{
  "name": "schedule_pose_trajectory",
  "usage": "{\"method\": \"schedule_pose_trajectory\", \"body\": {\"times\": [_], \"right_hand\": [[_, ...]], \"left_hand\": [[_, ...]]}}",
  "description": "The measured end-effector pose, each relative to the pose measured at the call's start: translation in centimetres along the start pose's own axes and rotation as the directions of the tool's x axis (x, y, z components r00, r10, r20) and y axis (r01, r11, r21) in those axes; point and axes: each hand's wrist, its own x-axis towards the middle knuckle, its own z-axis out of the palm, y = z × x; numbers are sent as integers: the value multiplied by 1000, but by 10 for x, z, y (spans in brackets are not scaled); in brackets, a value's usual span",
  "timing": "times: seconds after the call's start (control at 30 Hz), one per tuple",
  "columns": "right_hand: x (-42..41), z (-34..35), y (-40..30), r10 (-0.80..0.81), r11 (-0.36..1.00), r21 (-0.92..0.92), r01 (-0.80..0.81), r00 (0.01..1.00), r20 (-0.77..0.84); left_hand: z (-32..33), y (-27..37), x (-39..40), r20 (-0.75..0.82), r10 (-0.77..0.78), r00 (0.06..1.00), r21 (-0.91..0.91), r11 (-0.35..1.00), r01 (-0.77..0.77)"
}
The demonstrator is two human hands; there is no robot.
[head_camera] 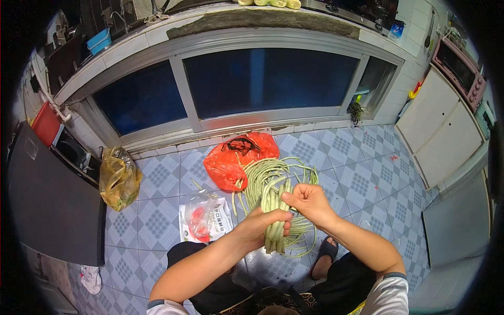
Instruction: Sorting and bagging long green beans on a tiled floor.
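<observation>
A folded bundle of yardlong beans [275,234] is gripped in my left hand [258,226], its thumb across the front. My right hand [311,202] is at the bundle's upper right side, fingers curled and thumb pressed against the beans. What lies inside its curled fingers is partly hidden. More yardlong beans [256,177] spread in curved strands over the tiled floor behind and below both hands. Some of them reach into the mouth of a red plastic bag [224,161] just beyond.
A printed packet [220,218] with a clear plastic bag [199,208] on it lies left of my hands. Farther left stands a yellowish plastic bag [120,179] beside a dark panel [59,197]. A counter [260,19] runs above sliding glass panels [271,82]; a white cabinet [439,126] stands right.
</observation>
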Motion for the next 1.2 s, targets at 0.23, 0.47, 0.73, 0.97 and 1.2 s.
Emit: {"method": "schedule_pose_trajectory", "body": {"times": [0.23, 0.47, 0.73, 0.97, 1.2], "right_hand": [[-5, 31, 23, -187, 616, 717, -326, 824, 535], [-17, 50, 94, -168, 493, 761, -422, 812, 558], [-22, 55, 114, -56, 463, 810, -359, 901, 431], [-17, 45, 118, 58, 697, 655, -292, 933, 354], [-5, 21, 116, 31, 467, 858, -212, 974, 223]], "left_hand": [[5, -16, -13, 87, 70, 994, -48, 997, -66], [-13, -52, -21, 38, -193, 980, -138, 971, 197], [-39, -89, -14, -57, -209, 976, -84, 975, 204], [-44, -91, -7, 26, -81, 996, -7, 997, 81], [-77, -85, 4, -39, 78, 996, 376, 925, -58]]}}
